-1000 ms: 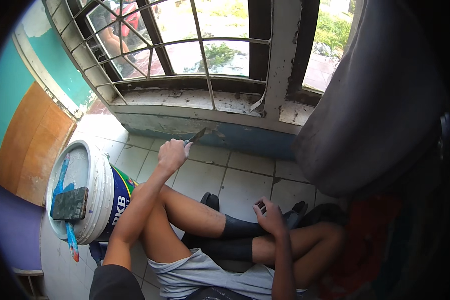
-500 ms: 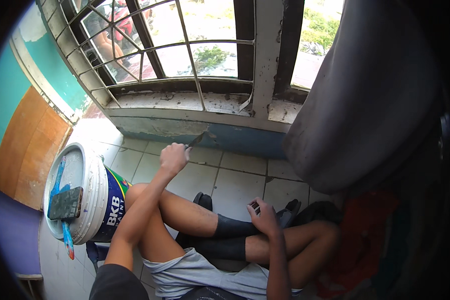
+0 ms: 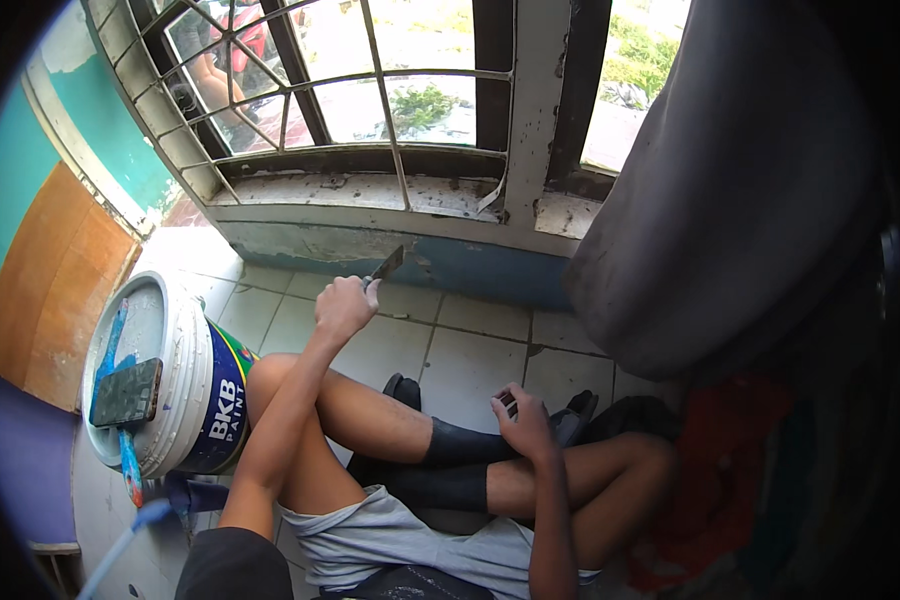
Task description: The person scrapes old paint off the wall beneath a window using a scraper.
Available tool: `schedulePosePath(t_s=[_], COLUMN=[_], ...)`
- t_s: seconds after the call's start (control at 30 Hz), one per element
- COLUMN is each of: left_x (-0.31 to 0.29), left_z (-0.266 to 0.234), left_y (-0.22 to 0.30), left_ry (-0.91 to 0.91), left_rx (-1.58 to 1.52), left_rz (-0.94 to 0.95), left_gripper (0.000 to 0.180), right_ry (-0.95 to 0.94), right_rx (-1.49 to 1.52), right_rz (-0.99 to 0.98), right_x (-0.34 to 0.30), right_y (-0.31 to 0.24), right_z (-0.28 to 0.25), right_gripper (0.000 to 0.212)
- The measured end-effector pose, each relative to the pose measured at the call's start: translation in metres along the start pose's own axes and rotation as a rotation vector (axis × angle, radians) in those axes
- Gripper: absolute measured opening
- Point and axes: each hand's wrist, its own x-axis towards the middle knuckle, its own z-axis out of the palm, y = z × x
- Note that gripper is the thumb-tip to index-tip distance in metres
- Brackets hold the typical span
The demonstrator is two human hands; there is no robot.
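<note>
My left hand (image 3: pixel 345 306) is closed around the handle of a putty knife (image 3: pixel 388 264). Its dark flat blade points up and away, close to the low wall (image 3: pixel 320 243) under the window, where the paint is flaking; whether it touches cannot be made out. Near my lower leg, my right hand (image 3: pixel 527 424) is curled around a small dark object (image 3: pixel 509 404) that mostly hides in the fingers. My knees are bent, with dark socks on my shins.
A paint bucket (image 3: pixel 195 400) with a white lid stands on my left; a phone (image 3: pixel 127 392) and a blue-smeared paintbrush (image 3: pixel 131 468) lie on it. A barred window (image 3: pixel 390 110) is ahead. A dark curtain (image 3: pixel 740 200) hangs at right. White tiles (image 3: pixel 470 360) cover the floor.
The putty knife's blade has turned, showing more of its flat side, and its tip is slightly higher. A blurred pale blue strip now shows at the lower left. My right hand stays nearly in place.
</note>
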Motion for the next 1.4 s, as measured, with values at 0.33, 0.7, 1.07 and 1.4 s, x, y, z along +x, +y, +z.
schedulePosePath(t_s=[0.33,0.7,1.07,1.4], left_x=[0.003,0.003,0.01,0.015], left_z=[-0.003,0.019,0.092,0.079], left_y=[-0.005,-0.011,-0.037,0.048], left_ry=[0.044,-0.055,-0.322,-0.057], left_rx=[-0.142,-0.198,-0.892,-2.176], left_rz=[-0.078,-0.083,-0.184,-0.759], left_gripper=[0.05,0.045,0.021,0.024], right_ry=[0.018,0.023,0.0,-0.046], right_rx=[-0.034,-0.067,-0.087,-0.087], right_rz=[-0.085,-0.085,-0.123,-0.047], right_x=[0.0,-0.002,0.003,0.002], right_y=[0.01,0.013,0.011,0.01], right_z=[0.003,0.006,0.008,0.007], right_gripper=[0.017,0.015,0.015,0.016])
